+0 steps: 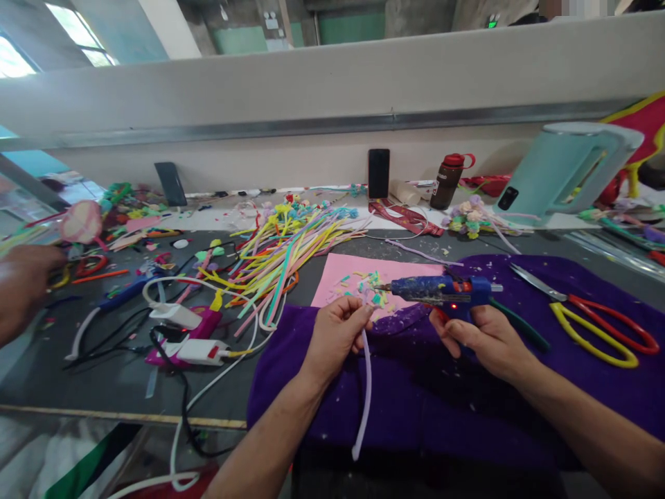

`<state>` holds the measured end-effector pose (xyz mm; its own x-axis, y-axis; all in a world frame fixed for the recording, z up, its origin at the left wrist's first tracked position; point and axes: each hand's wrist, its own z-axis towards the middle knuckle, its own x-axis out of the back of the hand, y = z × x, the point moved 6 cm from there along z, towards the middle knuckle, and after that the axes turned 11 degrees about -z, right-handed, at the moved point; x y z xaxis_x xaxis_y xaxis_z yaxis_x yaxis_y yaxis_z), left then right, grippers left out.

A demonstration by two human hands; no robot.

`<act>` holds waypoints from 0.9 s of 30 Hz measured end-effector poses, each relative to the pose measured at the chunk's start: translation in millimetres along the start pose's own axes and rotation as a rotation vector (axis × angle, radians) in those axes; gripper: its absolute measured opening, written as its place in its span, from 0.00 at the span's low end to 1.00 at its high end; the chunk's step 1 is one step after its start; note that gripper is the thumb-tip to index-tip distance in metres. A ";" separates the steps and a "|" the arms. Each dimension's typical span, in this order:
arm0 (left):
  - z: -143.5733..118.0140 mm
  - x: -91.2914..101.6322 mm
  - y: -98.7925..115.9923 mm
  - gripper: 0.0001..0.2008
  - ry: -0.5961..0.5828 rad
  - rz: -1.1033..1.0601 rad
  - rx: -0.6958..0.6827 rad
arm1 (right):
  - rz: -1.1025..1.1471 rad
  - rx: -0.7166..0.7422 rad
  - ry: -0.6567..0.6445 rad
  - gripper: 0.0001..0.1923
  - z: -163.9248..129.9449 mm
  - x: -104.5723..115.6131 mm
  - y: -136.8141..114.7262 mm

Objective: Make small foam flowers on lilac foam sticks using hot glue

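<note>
Left hand: here it is, the left hand [340,329] pinched narrow, thumb against fingers, gripping one lilac stem [366,402].
Lilac stem: slim, fuzzy and gently curved, it dangles below that pinch, over soft purple cloth [291,364].
Right hand: and the right hand [475,333] wraps round the grip of a glue gun [433,290].
Glue gun: one, blue plastic, smeared and worn, a red light glowing; its metal nozzle points left, just beside the left fingertips.
Pink sheet: flat and smooth, this pink sheet [332,274] carries small coloured clippings, too many to count.
Scissors: one pair of scissors [582,308], metal blades parted, one looped handle yellow, one red.
Fuzzy bundle: a bright heap, the fuzzy bundle [291,253] sprawls on the dark worktop [122,388], beyond counting.
Power strip: glossy magenta, the power strip [208,322] takes two white plugs.
Bottle: one brown bottle [444,184], red-lidded, its pale lettering too small to read.
Phones: two, dark slabs propped upright.
Far left: another person's hand [25,284], blurred.
</note>
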<state>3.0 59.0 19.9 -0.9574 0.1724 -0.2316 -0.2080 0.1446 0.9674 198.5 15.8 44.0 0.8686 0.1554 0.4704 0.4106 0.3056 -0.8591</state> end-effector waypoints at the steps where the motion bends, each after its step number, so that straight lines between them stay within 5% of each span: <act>1: 0.0 0.2 0.1 0.14 0.002 0.001 -0.004 | -0.018 -0.014 0.001 0.17 -0.4 -0.4 0.3; 27: -0.9 -1.7 0.6 0.13 -0.034 0.021 -0.023 | -0.160 -0.052 0.015 0.15 -2.1 -3.3 2.6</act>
<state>4.3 58.0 20.9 -0.9544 0.2078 -0.2144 -0.1932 0.1178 0.9741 197.3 14.1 39.8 0.7950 0.0945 0.5992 0.5573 0.2763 -0.7830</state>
